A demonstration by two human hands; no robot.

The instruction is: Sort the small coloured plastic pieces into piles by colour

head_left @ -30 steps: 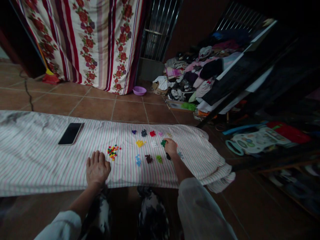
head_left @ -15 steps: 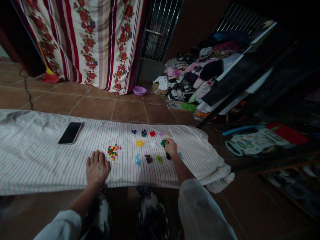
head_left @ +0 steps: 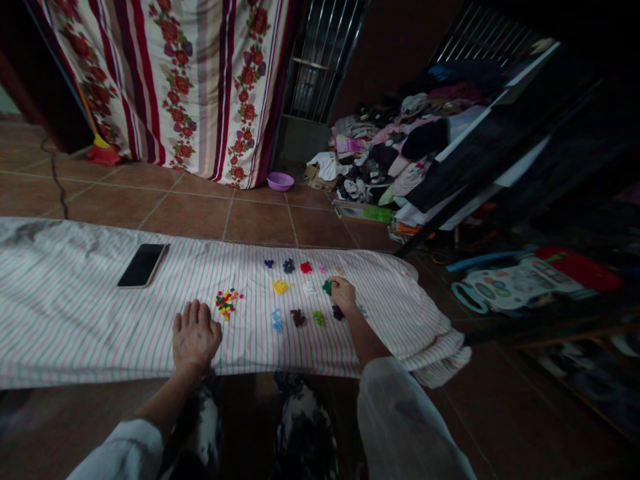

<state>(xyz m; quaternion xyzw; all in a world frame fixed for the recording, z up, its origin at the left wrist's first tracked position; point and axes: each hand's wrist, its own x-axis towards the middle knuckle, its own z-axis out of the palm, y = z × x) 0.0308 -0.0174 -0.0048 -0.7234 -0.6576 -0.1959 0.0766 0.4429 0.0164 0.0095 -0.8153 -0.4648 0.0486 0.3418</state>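
Note:
My left hand (head_left: 197, 335) lies palm down on the striped cloth (head_left: 90, 320), fingers stretched out, holding nothing. Just beyond its fingertips is a mixed pile of small red, yellow, green and orange pieces (head_left: 227, 303). Over at the right, my right hand (head_left: 343, 295) is closed in a pinch at the edge of the dark green pile (head_left: 327, 286); what its fingers hold, if anything, is hidden. Around it sit other piles sorted by colour: white pieces (head_left: 309, 287), black pieces (head_left: 337, 312), lime green pieces (head_left: 319, 319), brown pieces (head_left: 298, 318), yellow pieces (head_left: 281, 287) and red pieces (head_left: 306, 267).
A phone (head_left: 143, 265) lies on the cloth at the left. On the tiled floor beyond are a purple basin (head_left: 281, 181) and a heap of clothes (head_left: 390, 143). A floral curtain (head_left: 200, 87) hangs behind. My knees are below the cloth's near edge.
Almost nothing differs. My right hand stays at the dark green pile and my left hand rests in place; the whole view has shifted very slightly.

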